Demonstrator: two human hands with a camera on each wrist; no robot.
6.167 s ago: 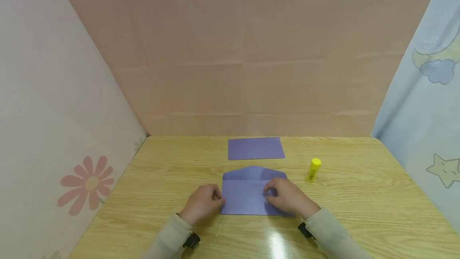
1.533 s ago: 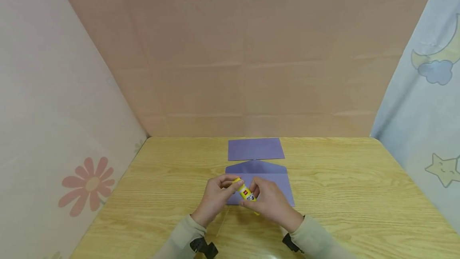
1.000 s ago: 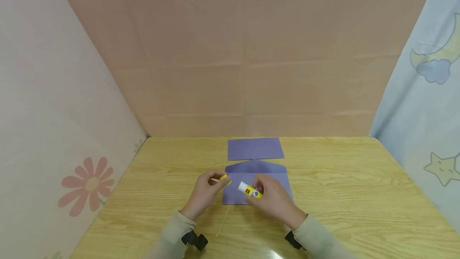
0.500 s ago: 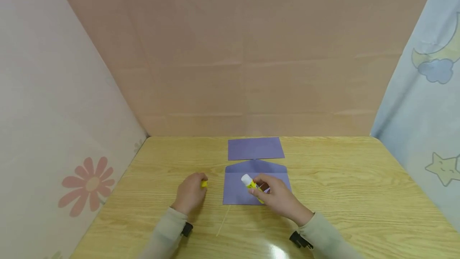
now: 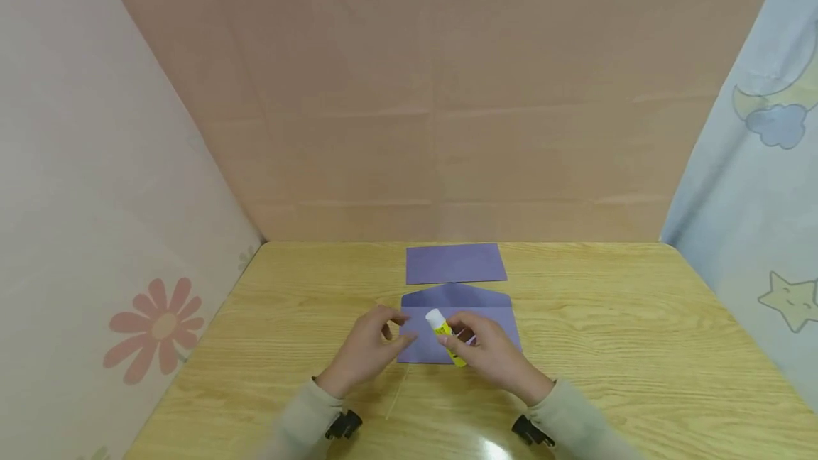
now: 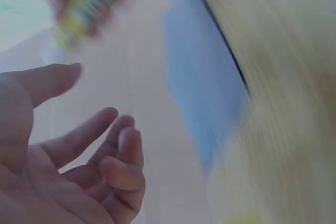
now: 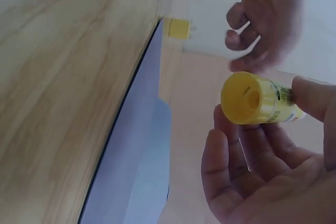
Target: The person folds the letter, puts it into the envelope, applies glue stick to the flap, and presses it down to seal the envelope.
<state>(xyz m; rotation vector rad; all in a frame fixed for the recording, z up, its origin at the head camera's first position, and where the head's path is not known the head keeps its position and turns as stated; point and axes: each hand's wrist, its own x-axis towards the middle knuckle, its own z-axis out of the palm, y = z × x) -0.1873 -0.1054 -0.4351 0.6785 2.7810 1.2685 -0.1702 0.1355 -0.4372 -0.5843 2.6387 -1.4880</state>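
My right hand (image 5: 495,353) holds an uncapped glue stick (image 5: 442,326) between thumb and fingers, its white end tilted up and to the left. The stick's hollow yellow base faces the camera in the right wrist view. My left hand (image 5: 363,348) is empty, thumb and fingers apart, with fingertips over the left edge of a purple envelope (image 5: 424,353). The envelope lies on the table under both hands, its pointed flap unfolded away from me. The yellow glue stick cap (image 7: 179,29) is on the table past the envelope's left end; my left hand hides it in the head view.
A purple rectangular piece of paper (image 5: 456,265) lies just beyond the flap's tip. The wooden table (image 5: 594,318) meets a beige backdrop (image 5: 447,126) at its far edge. Patterned cloths hang on the left and right.
The glue stick was picked up from the table's right side and uncapped. My left hand set the cap down on the left, let go and moved back toward the envelope.
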